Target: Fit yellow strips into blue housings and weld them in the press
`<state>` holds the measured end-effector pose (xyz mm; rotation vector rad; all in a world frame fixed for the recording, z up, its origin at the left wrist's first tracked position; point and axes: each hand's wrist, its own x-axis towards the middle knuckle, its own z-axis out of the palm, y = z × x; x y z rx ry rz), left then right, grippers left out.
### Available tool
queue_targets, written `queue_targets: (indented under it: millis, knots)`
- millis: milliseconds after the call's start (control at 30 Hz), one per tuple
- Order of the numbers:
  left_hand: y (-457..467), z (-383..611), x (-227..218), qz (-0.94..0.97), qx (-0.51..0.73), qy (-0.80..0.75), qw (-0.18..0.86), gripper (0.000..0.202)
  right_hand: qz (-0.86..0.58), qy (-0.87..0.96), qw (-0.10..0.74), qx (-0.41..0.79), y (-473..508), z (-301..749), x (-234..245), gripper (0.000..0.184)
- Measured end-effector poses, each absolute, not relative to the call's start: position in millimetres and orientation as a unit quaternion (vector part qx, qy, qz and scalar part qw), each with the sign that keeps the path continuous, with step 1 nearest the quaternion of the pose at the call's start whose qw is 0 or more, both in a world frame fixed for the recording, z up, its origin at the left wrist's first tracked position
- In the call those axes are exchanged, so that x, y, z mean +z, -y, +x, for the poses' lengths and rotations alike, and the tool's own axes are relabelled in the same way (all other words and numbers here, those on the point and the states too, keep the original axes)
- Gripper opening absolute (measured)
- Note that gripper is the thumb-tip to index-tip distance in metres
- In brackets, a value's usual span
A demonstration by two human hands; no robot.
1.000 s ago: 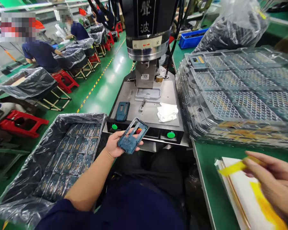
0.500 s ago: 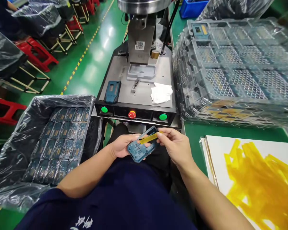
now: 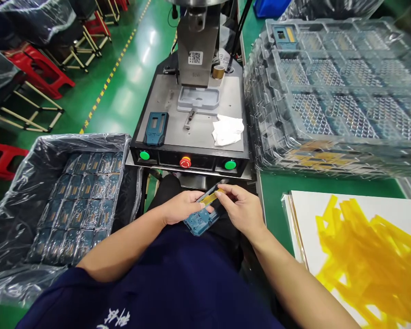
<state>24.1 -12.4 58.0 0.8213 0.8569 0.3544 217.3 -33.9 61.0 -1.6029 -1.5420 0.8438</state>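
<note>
Above my lap, a blue plastic housing (image 3: pixel 201 222) lies tilted with its moulded inner side up. My left hand (image 3: pixel 181 208) is closed around its left edge, the thumb reaching over the near end of a yellow translucent strip (image 3: pixel 209 198). At the other end of the strip my right hand (image 3: pixel 241 205) pinches it between thumb and fingers, close against the housing's far part. The strip lies along the housing's window area; whether it touches all along I cannot tell. Part of the housing is hidden by both hands.
A press (image 3: pixel 193 50) stands ahead, a grey fixture (image 3: pixel 198 99) beneath it. Its plate bears another housing (image 3: pixel 156 128), a white cloth (image 3: pixel 228 130) and a tape roll (image 3: pixel 218 71). Left is a lined bin (image 3: pixel 123 183) of bagged housings; right are stacked clear trays (image 3: pixel 329 96) and loose yellow strips (image 3: pixel 373 256).
The yellow strip has come down onto the housing. My left thumb has moved over its near end, and my right hand has shifted slightly left. The whole view has shifted a little.
</note>
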Motion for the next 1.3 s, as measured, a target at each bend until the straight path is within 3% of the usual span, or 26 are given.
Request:
queue_targets:
  millis: [233, 367, 567, 767, 1067, 1167, 1300]
  knots:
    - [14, 28, 59, 0.419, 0.162, -0.467, 0.762, 0.032, -0.626, 0.650, 0.385, 0.191, 31, 220, 65, 0.022]
    - [14, 27, 54, 0.392, 0.192, -0.485, 0.758, 0.034, -0.651, 0.611, 0.413, 0.180, 37, 225, 64, 0.028]
    - [11, 31, 47, 0.303, 0.305, -0.493, 0.756, 0.026, -0.612, 0.665, 0.364, 0.227, 65, 202, 50, 0.058]
    - [7, 39, 43, 0.176, 0.437, -0.497, 0.729, 0.027, -0.579, 0.757, 0.271, 0.137, 70, 171, 45, 0.088]
    - [3, 21, 58, 0.157, 0.481, -0.416, 0.756, 0.033, -0.512, 0.830, 0.216, 0.056, 16, 174, 60, 0.080]
    - [1, 3, 60, 0.199, 0.475, -0.425, 0.745, 0.036, -0.501, 0.840, 0.205, 0.036, -31, 186, 85, 0.082]
    - [-3, -26, 50, 0.194, 0.499, -0.487, 0.690, 0.043, -0.543, 0.830, 0.116, 0.043, -114, 198, 131, 0.078]
